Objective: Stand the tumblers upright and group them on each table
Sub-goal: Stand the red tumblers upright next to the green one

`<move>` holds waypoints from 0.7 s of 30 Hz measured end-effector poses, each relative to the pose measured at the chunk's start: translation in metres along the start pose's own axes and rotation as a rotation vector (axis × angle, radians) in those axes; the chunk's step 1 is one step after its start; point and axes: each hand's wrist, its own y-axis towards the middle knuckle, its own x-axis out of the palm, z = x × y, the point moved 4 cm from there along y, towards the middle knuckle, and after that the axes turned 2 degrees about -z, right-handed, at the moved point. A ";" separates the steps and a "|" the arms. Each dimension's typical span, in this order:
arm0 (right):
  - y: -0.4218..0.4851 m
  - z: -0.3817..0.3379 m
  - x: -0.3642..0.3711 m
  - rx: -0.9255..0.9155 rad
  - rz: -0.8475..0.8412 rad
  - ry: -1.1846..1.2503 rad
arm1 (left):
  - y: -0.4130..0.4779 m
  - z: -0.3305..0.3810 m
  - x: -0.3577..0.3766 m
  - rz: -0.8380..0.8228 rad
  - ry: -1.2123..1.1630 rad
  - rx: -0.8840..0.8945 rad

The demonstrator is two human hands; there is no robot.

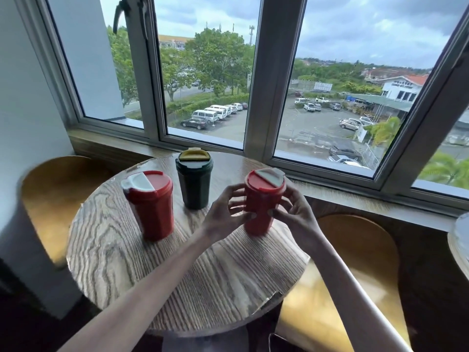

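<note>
Tumblers number three on the round wooden desk (157,280), all upright. Nearest the hands, a red tumbler with a pale lid flap (262,201) stands at the desk's right side, grasped from both sides: the left hand (225,212) curls its fingers round one flank, the right hand (294,212) round the other, each grip closed on it. Well to its left stands a second red tumbler (151,204), and a dark green tumbler (195,180) stands behind, between the two, near the window sill (355,199).

window (208,72) behind | car park (312,128) outside | two wooden stools (360,247) beside
</note>
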 end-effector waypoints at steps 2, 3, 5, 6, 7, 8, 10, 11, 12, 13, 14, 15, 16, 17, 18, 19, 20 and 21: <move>-0.004 0.002 0.003 -0.004 0.011 -0.021 | -0.006 -0.001 -0.002 0.004 0.071 -0.013; -0.005 0.004 0.003 -0.007 0.019 -0.036 | -0.010 -0.003 -0.004 -0.004 0.115 -0.032; -0.008 0.010 0.003 0.003 0.032 -0.068 | -0.021 -0.008 -0.008 -0.015 0.163 -0.089; -0.010 0.015 0.003 0.012 0.031 -0.085 | -0.028 -0.010 -0.010 -0.005 0.168 -0.110; -0.010 0.019 0.004 0.018 0.032 -0.112 | -0.036 -0.009 -0.013 0.014 0.167 -0.122; -0.010 0.022 0.005 0.021 0.039 -0.142 | -0.044 -0.008 -0.018 0.039 0.169 -0.133; -0.010 0.027 0.011 0.012 0.080 -0.206 | -0.063 -0.004 -0.029 0.124 0.203 -0.151; -0.010 0.029 0.015 0.005 0.109 -0.234 | -0.073 -0.002 -0.036 0.194 0.226 -0.150; -0.009 0.031 0.019 -0.002 0.140 -0.254 | -0.084 0.000 -0.045 0.288 0.243 -0.145; -0.008 0.033 0.022 -0.009 0.172 -0.268 | -0.095 0.002 -0.053 0.401 0.255 -0.136; -0.007 0.035 0.025 -0.021 0.206 -0.292 | -0.106 0.003 -0.061 0.518 0.268 -0.129; -0.006 0.036 0.027 -0.030 0.239 -0.332 | -0.115 0.004 -0.068 0.632 0.275 -0.122; -0.005 0.037 0.029 -0.041 0.263 -0.376 | -0.123 0.004 -0.074 0.746 0.265 -0.112; -0.004 0.037 0.030 -0.041 0.286 -0.417 | -0.127 0.004 -0.082 0.855 0.251 -0.099; -0.003 0.036 0.030 -0.043 0.306 -0.445 | -0.130 0.004 -0.091 0.948 0.261 -0.083; -0.002 0.036 0.031 -0.043 0.319 -0.463 | -0.129 0.003 -0.100 1.003 0.297 -0.084; -0.001 0.035 0.033 -0.045 0.320 -0.468 | -0.125 0.002 -0.109 1.005 0.335 -0.108; 0.000 0.034 0.035 -0.048 0.312 -0.465 | -0.118 0.000 -0.118 0.952 0.362 -0.150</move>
